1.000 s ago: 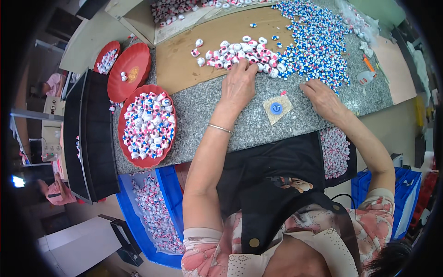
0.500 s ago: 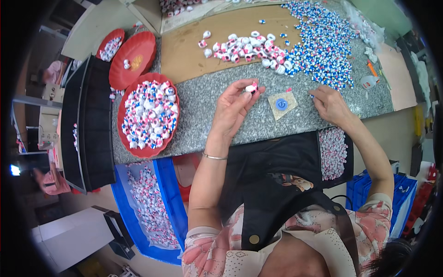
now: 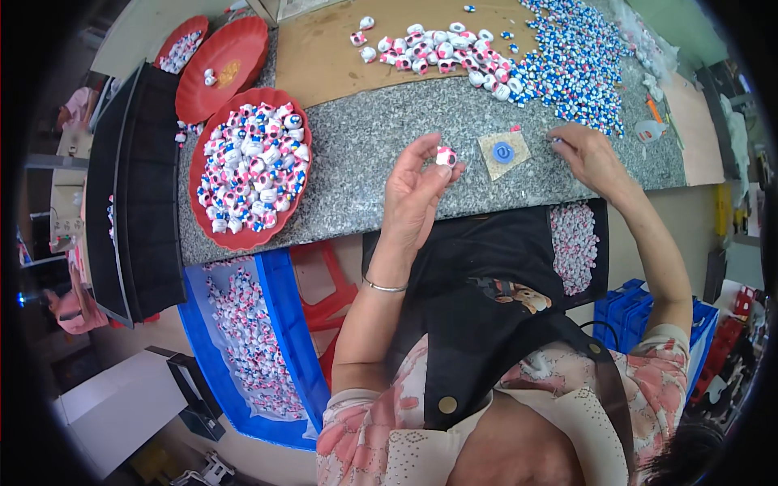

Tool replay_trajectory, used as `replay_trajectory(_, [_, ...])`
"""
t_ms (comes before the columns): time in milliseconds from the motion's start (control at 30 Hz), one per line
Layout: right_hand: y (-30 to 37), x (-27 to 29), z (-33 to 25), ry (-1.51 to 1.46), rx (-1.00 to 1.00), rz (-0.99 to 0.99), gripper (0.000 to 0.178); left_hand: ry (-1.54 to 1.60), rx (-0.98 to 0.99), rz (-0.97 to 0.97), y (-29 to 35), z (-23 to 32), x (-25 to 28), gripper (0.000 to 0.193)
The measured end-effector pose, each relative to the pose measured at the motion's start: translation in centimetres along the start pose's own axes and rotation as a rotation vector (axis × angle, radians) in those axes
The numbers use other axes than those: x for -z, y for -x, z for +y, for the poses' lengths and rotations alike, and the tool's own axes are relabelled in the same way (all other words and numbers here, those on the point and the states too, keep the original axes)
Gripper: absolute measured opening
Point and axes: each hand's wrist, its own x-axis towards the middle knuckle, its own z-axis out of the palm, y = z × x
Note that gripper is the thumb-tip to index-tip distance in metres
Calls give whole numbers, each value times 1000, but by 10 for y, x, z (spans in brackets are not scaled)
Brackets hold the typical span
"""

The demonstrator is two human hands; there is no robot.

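Between the thumb and fingers of my left hand (image 3: 415,194) is a small white-and-pink toy head (image 3: 446,156), its dark hollow partly showing. My right hand (image 3: 593,162), off to the right, pinches a tiny white-and-blue piece (image 3: 557,140) at its fingertips; most of that piece is covered. A blue round pad (image 3: 503,152) sits on a square tan card (image 3: 493,169) on the granite worktop between my hands. Just beyond the card lies a small pink bit (image 3: 515,128).
White-and-pink toy heads (image 3: 444,50) lie on cardboard (image 3: 324,69), beside a heap of small blue-and-white pieces (image 3: 575,73). A red scalloped tray (image 3: 243,241) of assembled pieces stands left. Blue crates (image 3: 296,348) are below the worktop. An orange-handled tool (image 3: 653,111) lies right.
My left hand has come slightly nearer to me relative to the card, and the toy head in it has turned. My right hand keeps its pinch. The whole view has shifted.
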Motion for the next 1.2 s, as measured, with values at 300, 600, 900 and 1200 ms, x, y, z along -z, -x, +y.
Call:
replay_trajectory(300, [21,-1,-7,159,31,-36,13,249,118,-11,5,-4,0,26])
replay_trajectory(600, [17,-3,-19,116,25,-62,14,342,143,-59,7,-7,7,30])
replay_trajectory(900, [18,-7,-14,125,22,-55,13,-139,-275,-165,10,-8,-2,34])
replay_trajectory(1200, [20,-5,-13,110,19,-38,12,-350,-410,-175,6,-13,6,36])
